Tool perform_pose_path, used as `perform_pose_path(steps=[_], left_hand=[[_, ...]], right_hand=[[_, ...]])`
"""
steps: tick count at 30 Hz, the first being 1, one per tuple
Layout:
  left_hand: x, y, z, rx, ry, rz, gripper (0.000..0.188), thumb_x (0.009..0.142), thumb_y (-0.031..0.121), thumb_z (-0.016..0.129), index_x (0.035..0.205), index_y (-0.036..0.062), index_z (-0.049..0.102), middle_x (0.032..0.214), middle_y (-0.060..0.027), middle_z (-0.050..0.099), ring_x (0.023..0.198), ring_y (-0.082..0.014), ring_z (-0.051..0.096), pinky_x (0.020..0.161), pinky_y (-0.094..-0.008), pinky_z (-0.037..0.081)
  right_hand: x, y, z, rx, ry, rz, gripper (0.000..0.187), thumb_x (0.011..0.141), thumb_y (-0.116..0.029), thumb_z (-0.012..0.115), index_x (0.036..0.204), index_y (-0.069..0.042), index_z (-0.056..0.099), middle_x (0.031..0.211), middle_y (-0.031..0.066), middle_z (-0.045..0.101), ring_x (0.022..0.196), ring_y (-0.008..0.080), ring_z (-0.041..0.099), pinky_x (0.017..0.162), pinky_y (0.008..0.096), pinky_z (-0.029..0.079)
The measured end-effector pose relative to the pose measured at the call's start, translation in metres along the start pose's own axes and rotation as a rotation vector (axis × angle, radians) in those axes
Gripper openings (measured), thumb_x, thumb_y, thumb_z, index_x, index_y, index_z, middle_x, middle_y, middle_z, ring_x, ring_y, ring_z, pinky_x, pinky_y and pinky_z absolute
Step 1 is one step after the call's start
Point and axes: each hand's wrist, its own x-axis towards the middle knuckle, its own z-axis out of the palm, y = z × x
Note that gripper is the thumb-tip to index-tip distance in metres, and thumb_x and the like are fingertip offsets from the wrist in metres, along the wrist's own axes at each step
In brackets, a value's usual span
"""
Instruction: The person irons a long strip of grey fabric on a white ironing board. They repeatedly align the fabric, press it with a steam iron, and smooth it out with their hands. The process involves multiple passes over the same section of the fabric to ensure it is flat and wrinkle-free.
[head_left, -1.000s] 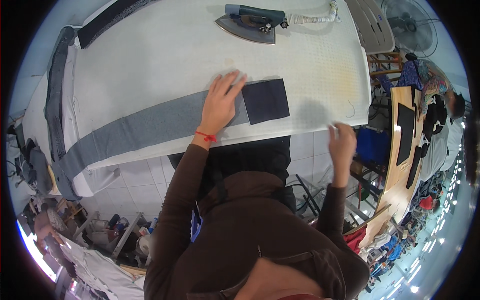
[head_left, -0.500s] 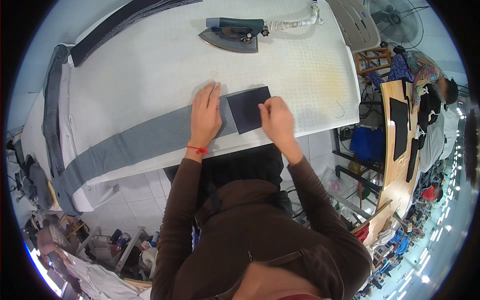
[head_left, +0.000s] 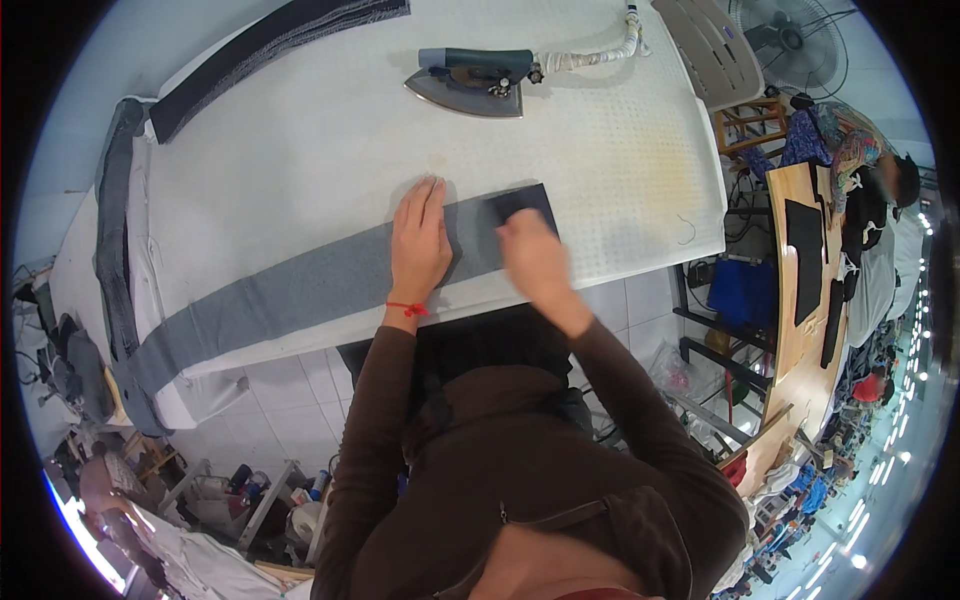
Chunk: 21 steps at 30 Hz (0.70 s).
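Observation:
A long, curved grey fabric strip (head_left: 300,270) lies along the near edge of the white padded ironing table (head_left: 640,130). Its right end shows a dark, near-black section (head_left: 538,204). My left hand (head_left: 420,240), with a red cord at the wrist, rests flat on the grey part, fingers stretched out. At the dark end my right hand (head_left: 535,258) is curled, blurred by motion, with its fingers closed at the cloth; the exact pinch is hidden. Beyond the strip an iron (head_left: 475,80) with a wrapped cord stands on the table.
Dark fabric strips (head_left: 270,60) lie at the far left, and a grey bundle (head_left: 118,230) hangs over the left side. A chair back (head_left: 710,50) and a fan (head_left: 790,40) stand at the far right. Another person sits by a wooden table (head_left: 785,260) with dark pieces.
My right hand has moved left over the strip's dark end. Less of the dark section shows, with grey reaching farther right. My left hand stays on the cloth; the view has shifted slightly.

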Motion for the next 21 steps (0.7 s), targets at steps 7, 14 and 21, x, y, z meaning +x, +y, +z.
perform_pose_path(steps=[7,14,21], left_hand=[[0.009,0.01,0.002,0.09,-0.054,0.114,0.039,0.107,0.014,0.075,0.145,0.0035,0.075,0.159,-0.0173,0.068,0.153,-0.0387,0.06,0.132,-0.0586,0.044],[0.006,0.003,-0.002,0.067,-0.109,0.107,0.041,0.101,0.026,0.088,0.135,0.0067,0.075,0.16,-0.0154,0.068,0.156,-0.0397,0.058,0.134,-0.0611,0.04],[0.007,0.008,-0.001,0.075,-0.125,0.093,0.048,0.098,0.032,0.091,0.134,0.0069,0.071,0.164,-0.0175,0.063,0.158,-0.0417,0.054,0.133,-0.0616,0.039]], right_hand=[[-0.023,0.219,-0.145,-0.197,0.349,0.524,0.026,0.113,-0.027,0.078,0.117,-0.002,0.072,0.098,0.0202,0.082,0.09,0.0396,0.08,0.079,0.0476,0.062],[-0.012,0.189,-0.111,0.142,0.217,0.551,0.035,0.109,-0.031,0.086,0.117,0.001,0.077,0.103,0.0204,0.085,0.092,0.031,0.083,0.084,0.0429,0.065],[0.038,0.129,-0.094,0.007,0.044,0.502,0.035,0.093,-0.027,0.096,0.098,0.002,0.076,0.084,0.0189,0.077,0.076,0.0337,0.076,0.07,0.0459,0.058]])
